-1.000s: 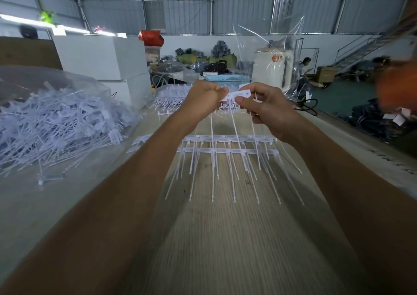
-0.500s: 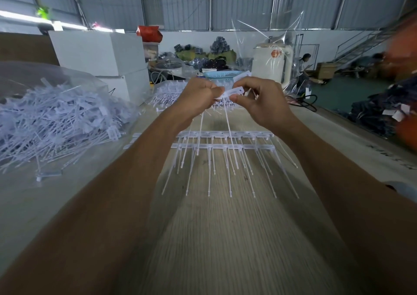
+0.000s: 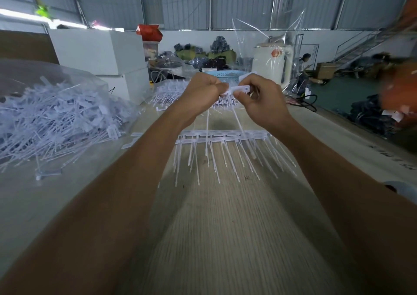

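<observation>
Both my hands are raised together over the far middle of the wooden table point(image 3: 225, 238). My left hand point(image 3: 199, 92) is curled round the tails of white plastic tag ties. My right hand point(image 3: 262, 100) pinches the flat head of a white plastic tag tie point(image 3: 240, 89) between thumb and fingers. Thin white tails hang down from both hands. Below them lies a comb-like strip of joined tag ties point(image 3: 225, 137), its tails fanned toward me.
A clear bag heaped with loose white tag ties point(image 3: 52, 118) fills the left. Another heap point(image 3: 171, 90) lies farther back. White boxes point(image 3: 99, 50) stand behind it, and clear plastic sheeting point(image 3: 282, 37) rises at the back right. The table's right edge drops to the floor.
Both hands stayed together at the same spot, working the tie. The view dipped slightly, so the strip on the table sits a little higher in the frame than one second ago.
</observation>
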`<state>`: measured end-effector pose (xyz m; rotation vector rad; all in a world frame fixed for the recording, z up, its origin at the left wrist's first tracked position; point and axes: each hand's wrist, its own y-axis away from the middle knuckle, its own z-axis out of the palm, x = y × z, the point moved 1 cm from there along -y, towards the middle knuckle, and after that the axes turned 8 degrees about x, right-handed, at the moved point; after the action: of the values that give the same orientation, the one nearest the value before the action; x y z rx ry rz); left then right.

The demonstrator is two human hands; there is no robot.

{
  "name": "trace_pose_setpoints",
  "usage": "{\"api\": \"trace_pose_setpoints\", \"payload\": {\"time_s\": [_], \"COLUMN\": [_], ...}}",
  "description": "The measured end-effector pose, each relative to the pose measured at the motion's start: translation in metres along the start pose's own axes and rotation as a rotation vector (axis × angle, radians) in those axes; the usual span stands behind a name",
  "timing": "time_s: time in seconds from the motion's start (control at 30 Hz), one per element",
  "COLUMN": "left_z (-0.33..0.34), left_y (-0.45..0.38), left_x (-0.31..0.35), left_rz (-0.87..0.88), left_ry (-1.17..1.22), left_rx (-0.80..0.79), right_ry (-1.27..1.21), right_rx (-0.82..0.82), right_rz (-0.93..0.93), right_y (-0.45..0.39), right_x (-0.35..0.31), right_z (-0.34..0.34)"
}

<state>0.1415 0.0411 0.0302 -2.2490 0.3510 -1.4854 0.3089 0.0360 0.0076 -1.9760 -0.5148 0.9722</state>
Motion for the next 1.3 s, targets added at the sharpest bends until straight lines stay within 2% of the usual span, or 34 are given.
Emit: {"api": "trace_pose_setpoints", "payload": {"time_s": [0.13,0.23,0.33,0.43,0.67,0.83,0.97,1.13,1.23,1.3], "left_z": [-0.003,-0.002,0.002,0.003,0.000,-0.001,0.000,0.004,0.005,0.005], "left_y": [0.002,0.007,0.007,0.004,0.001,-0.002,0.000,0.003,0.003,0.004], "left_x": [0.006,0.015,0.021,0.016,0.004,-0.002,0.002,0.004,0.002,0.000], "left_rz": [0.040,0.102,0.139,0.148,0.095,0.053,0.069,0.078,0.072,0.079], "left_ry": [-0.051,-0.113,-0.110,-0.108,-0.070,-0.046,-0.056,-0.116,-0.149,-0.156], "left_rx": [-0.014,-0.098,-0.030,0.018,0.017,0.027,-0.044,-0.119,-0.133,-0.141], "right_ry": [-0.005,-0.181,-0.283,-0.331,-0.443,-0.369,-0.442,-0.330,-0.272,-0.187], "right_rx": [0.055,0.195,0.049,-0.049,-0.063,-0.018,-0.095,-0.238,-0.240,-0.223], "right_rz": [0.113,0.384,0.481,0.501,0.551,0.454,0.413,0.475,0.571,0.519], "right_y": [-0.003,-0.010,-0.009,-0.008,-0.010,-0.016,-0.014,-0.008,-0.008,-0.009], "right_x": [-0.003,0.013,0.030,0.032,0.017,0.015,0.014,0.014,0.015,0.016], "right_z": [0.005,-0.009,-0.026,-0.027,-0.018,-0.020,-0.018,-0.012,-0.009,-0.009]}}
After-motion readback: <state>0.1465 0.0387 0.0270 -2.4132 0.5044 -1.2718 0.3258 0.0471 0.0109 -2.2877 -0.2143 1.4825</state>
